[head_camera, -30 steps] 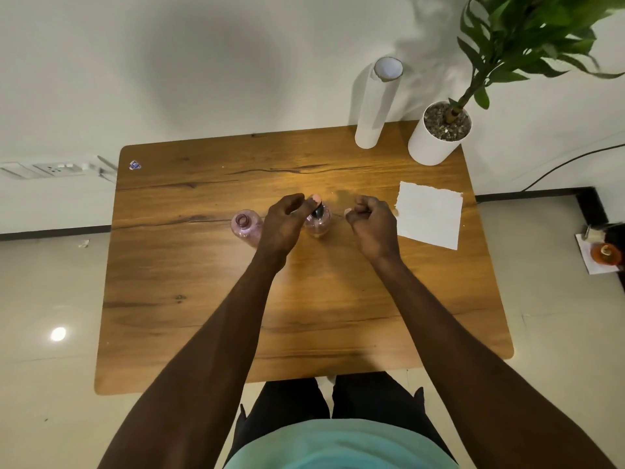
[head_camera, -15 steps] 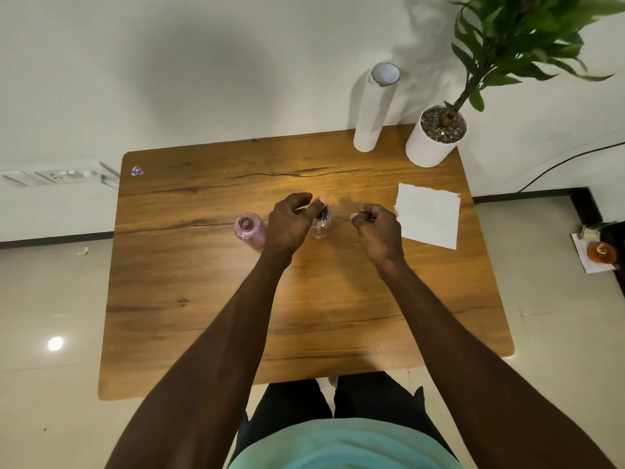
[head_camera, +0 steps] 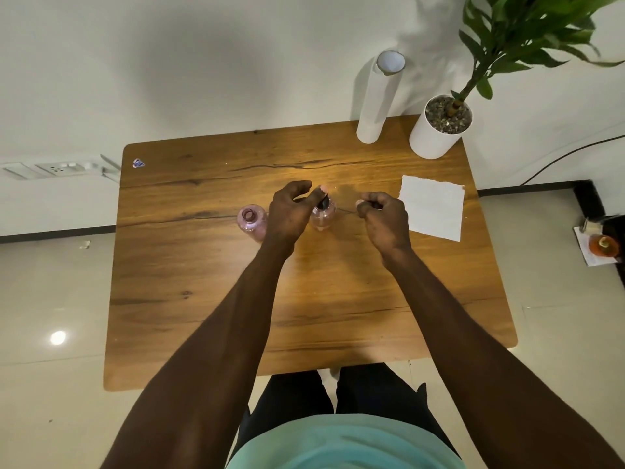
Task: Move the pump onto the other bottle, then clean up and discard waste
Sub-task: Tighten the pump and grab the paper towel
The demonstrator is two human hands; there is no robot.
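Head view of a wooden surface (head_camera: 203, 316) seen from above. Two small pink bottles stood upright near its middle. The left bottle (head_camera: 252, 222) had an open neck and stood just beside the left hand (head_camera: 287, 218), on its outer side. The right bottle (head_camera: 323, 216) carried the dark pump (head_camera: 324, 202) at its neck. The left hand's thumb and forefinger met at the pump head, so its grip was closed on the pump; the remaining fingers curled above. The right hand (head_camera: 384, 221) was curled into a loose fist just right of that bottle, apart from it. Its fingertips pinched inward, but whether they held anything could not be told. A white paper sheet (head_camera: 433, 206) lay flat, near the right hand on its right. At the far edge stood a white paper roll (head_camera: 377, 103) and a white plant pot (head_camera: 436, 133), side by side.
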